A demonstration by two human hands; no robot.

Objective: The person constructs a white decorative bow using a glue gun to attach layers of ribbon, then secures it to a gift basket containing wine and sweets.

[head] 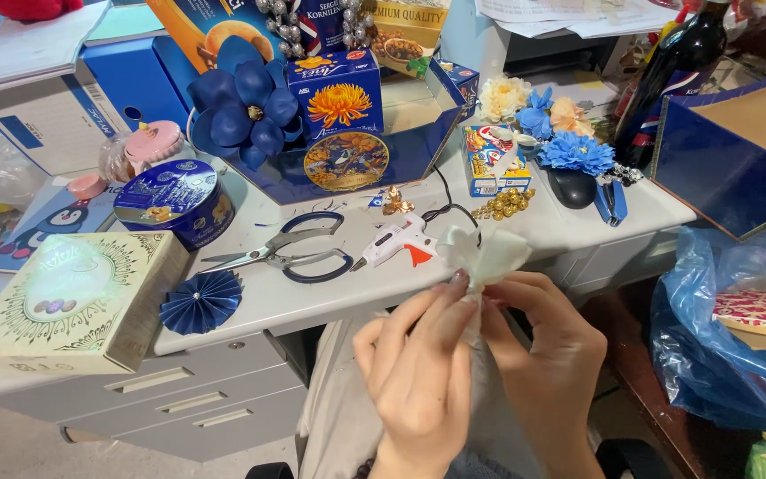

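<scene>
1. At the far left, a pale green square gift box point(68, 302) with a gold pattern lies on the white counter point(330, 293), near its front edge.
2. Behind it stands a round blue cookie tin point(173, 202), and behind the tin a small pink container point(154, 142).
3. Just right of the green box, a dark blue pleated paper rosette point(199, 302) lies flat at the edge of the counter.
4. Next come the scissors point(290, 253) with dark blue handles; the blades point to the left.
5. Behind the scissors, a large blue fabric flower point(246, 106) leans on an open blue gift box point(418, 133) that holds smaller packages.
6. A white glue gun point(394, 241) with an orange trigger lies right of the scissors, its nozzle to the left.
7. The left hand point(418, 372) is in front of the counter; its fingers are closed in a pinch at the base of a cream fabric flower point(482, 253).
8. The right hand point(551, 355) touches the left one and also pinches the same flower from the other side, so the flower is held up between both hands, just above the counter edge.
9. Further right, gold beads point(503, 204) lie near a bunch of blue and cream artificial flowers point(560, 133).
10. A dark bottle point(676, 71) stands behind them.
11. At the far right, a blue plastic bag point(729, 328) sits lower, beside the counter.
</scene>
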